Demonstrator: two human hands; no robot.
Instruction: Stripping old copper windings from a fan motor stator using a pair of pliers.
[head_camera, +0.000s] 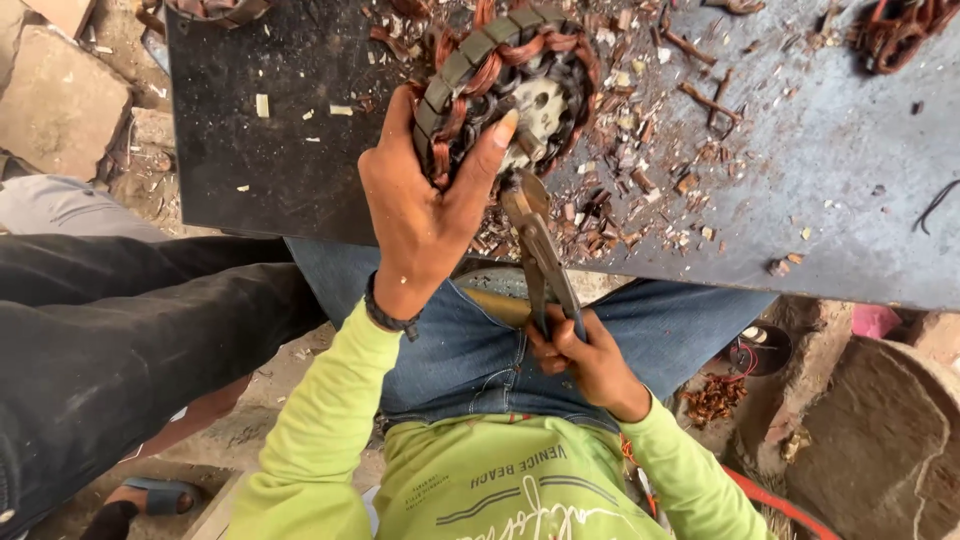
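Observation:
My left hand (425, 205) grips the near rim of a round motor stator (505, 85) wound with copper wire, tilted up on the dark metal worktop (260, 150). My right hand (585, 355) is closed around the handles of metal pliers (535, 245). The pliers' jaws reach the stator's near edge, just under my left fingers. Both sleeves are lime green.
Copper scraps and chips (650, 150) litter the worktop around the stator. More copper wire lies at the far right (900, 30). Another person's leg in dark trousers (120, 330) is at my left. Stones and a red hose (780, 505) lie on the ground.

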